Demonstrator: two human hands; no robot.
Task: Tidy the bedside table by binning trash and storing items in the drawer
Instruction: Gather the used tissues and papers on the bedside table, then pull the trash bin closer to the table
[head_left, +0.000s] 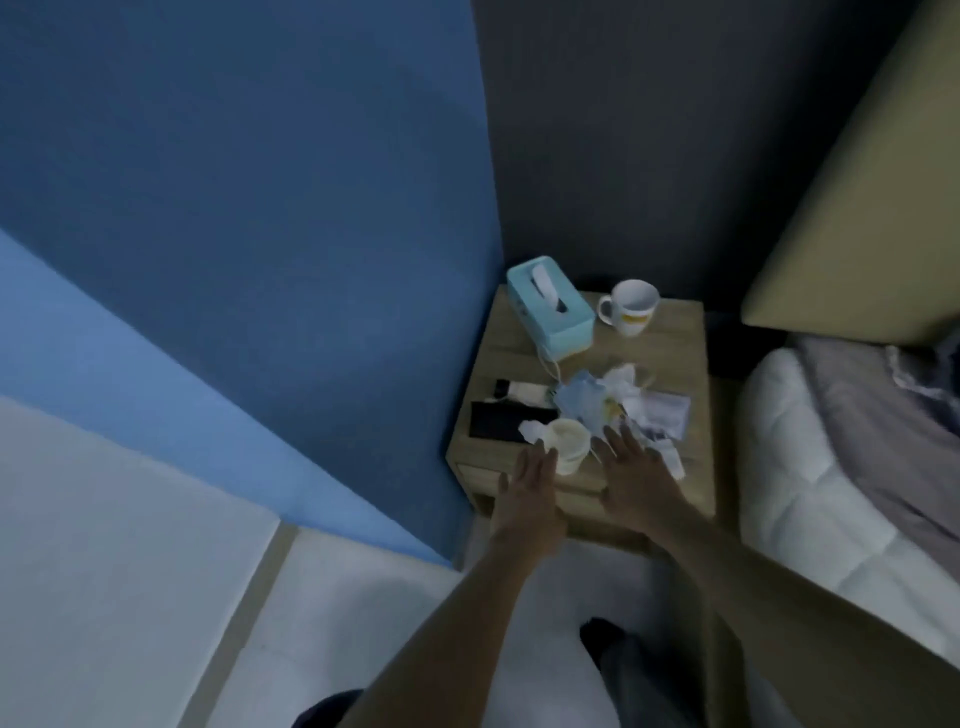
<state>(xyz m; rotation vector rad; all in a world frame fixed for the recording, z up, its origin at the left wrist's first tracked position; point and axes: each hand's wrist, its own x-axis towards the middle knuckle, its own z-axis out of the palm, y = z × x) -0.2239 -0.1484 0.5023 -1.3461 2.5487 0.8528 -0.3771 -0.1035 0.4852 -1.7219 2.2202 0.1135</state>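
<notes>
Trash pile: crumpled white tissues (621, 382) and a blue wrapper (582, 402) are heaped mid-table, with a pale flat packet (667, 410) at their right edge and a white paper strip (674, 461) trailing to the front.
Paper cup: a cream cup (569, 444) stands upright at the front edge, just before the heap, a tissue scrap against its left rim.
Left hand: left hand (532, 483) is flat, fingers straight and together, holding nothing; its tips reach the cup's left side, contact unclear.
Right hand: right hand (631, 478) is spread wide, holding nothing, fingertips over the near edge of the heap, just right of the cup.
Bedside table: wooden bedside table (675, 338) sits in the corner between the blue wall (260, 208) and the bed (810, 467).
Drawer: drawer (475, 474) front is closed, partly hidden behind both wrists.
Items to the left: a black flat item (511, 421) lies near the left edge, a small black-and-white tube (522, 388) just behind it.
Back of table: a teal tissue box (550, 312) and a white mug (631, 306) stand apart; a white cord (550, 364) runs from the box toward the heap.
In the way: the cup stands between the hands and the heap.
</notes>
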